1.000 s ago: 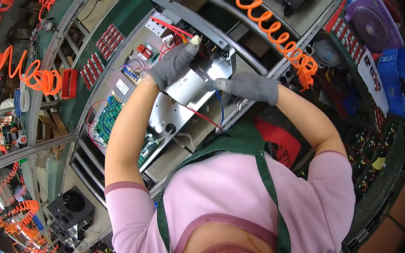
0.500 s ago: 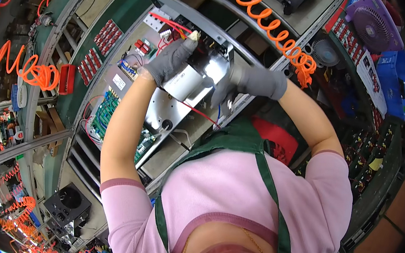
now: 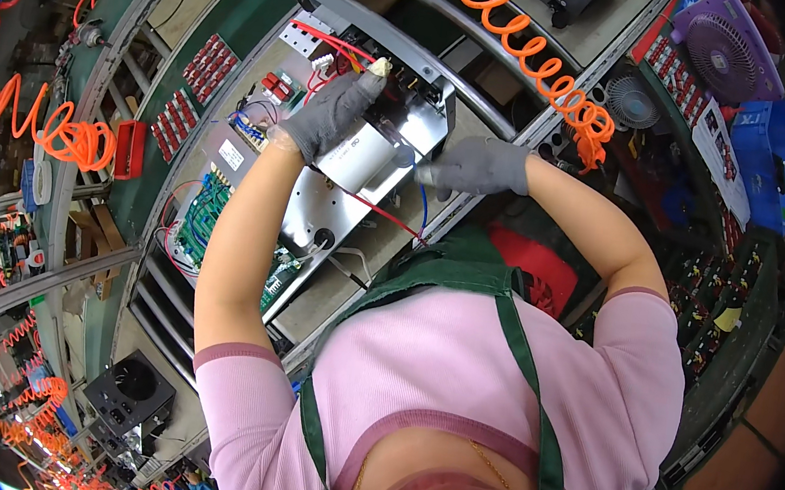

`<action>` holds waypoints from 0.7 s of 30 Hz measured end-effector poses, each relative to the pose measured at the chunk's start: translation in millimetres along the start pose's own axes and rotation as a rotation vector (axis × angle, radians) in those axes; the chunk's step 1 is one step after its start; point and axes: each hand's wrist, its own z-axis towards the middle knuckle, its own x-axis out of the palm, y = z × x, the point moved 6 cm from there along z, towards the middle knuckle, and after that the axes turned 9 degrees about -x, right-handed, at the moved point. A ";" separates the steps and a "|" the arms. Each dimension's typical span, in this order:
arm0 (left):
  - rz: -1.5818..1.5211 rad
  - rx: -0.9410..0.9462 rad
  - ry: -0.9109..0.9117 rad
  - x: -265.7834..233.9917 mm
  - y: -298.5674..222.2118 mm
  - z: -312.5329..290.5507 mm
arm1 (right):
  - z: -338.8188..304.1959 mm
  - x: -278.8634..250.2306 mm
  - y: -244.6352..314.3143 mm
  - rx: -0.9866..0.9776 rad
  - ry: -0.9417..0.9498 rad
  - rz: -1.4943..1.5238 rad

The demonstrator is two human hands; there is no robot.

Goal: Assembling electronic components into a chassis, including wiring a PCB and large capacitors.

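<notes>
A silver cylinder with dark print lies across an open metal chassis. My left hand, in a grey glove, is closed around its upper left side; the thumb, pale at the tip, points toward the upper metal bracket. The other fingers are hidden. My gloved right hand is right of the chassis, fingers bunched and pointing left. A thin blue wire runs by its fingertips; whether they pinch it is unclear. A red wire leaves below the cylinder, and more red wires pass above my left hand.
Green circuit boards fill the chassis's left part. An orange coiled hose hangs above my right hand. Trays of red parts lie on the left bench. A purple fan and a blue bin stand at right.
My right hand has drawn back slightly right and down from the cylinder's end, its fingers bunching together. More of the blue wire shows. My left hand stays on the cylinder almost unmoved.
</notes>
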 end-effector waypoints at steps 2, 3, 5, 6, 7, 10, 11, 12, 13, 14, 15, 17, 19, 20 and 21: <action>-0.002 0.056 -0.017 2.1 4.1 0.9 | -4.1 -0.6 17.2 -0.418 0.074 0.475; 0.000 0.074 -0.030 0.6 5.3 2.4 | -9.9 -6.4 23.1 -0.627 0.112 0.713; -0.002 0.030 -0.006 -0.1 -3.0 2.0 | 0.3 -4.6 4.3 -0.314 0.068 0.710; -0.034 0.012 0.026 2.5 -7.6 -2.1 | 5.4 -5.0 -4.0 -0.114 0.026 0.315; -0.059 0.001 0.057 1.6 -21.2 -5.6 | 5.0 -6.9 0.8 -0.149 0.040 0.304; -0.078 0.060 0.069 5.4 -39.3 -17.5 | 4.9 -0.5 4.5 -0.281 0.148 0.443; -0.040 0.059 0.031 2.2 -28.4 -10.1 | 6.1 0.4 -2.6 -0.338 0.193 0.615; -0.002 0.058 -0.008 0.1 -18.9 -5.8 | 5.5 2.0 -3.8 -0.395 0.236 0.787; -0.015 0.030 0.021 1.7 -24.6 -8.7 | 8.4 3.5 -7.9 -0.160 0.177 0.469; 0.004 0.034 0.011 0.2 -25.2 -8.6 | 0.1 -8.0 2.6 -0.083 0.059 0.041; 0.023 0.037 0.003 -1.1 -24.0 -7.7 | 2.5 -7.2 3.2 -0.128 0.105 0.105; -0.023 0.005 0.016 0.4 -12.0 -3.3 | 2.8 -3.7 7.1 -0.283 0.196 0.407; -0.069 0.011 0.062 3.0 -22.5 -7.7 | -5.5 -7.7 15.3 -0.503 0.259 0.891; -0.090 0.013 0.088 5.0 -30.1 -10.4 | -1.0 -3.0 5.5 -0.340 0.193 0.586; -0.042 0.010 0.042 2.3 -13.8 -4.4 | 2.0 -0.6 -1.8 -0.177 0.125 0.281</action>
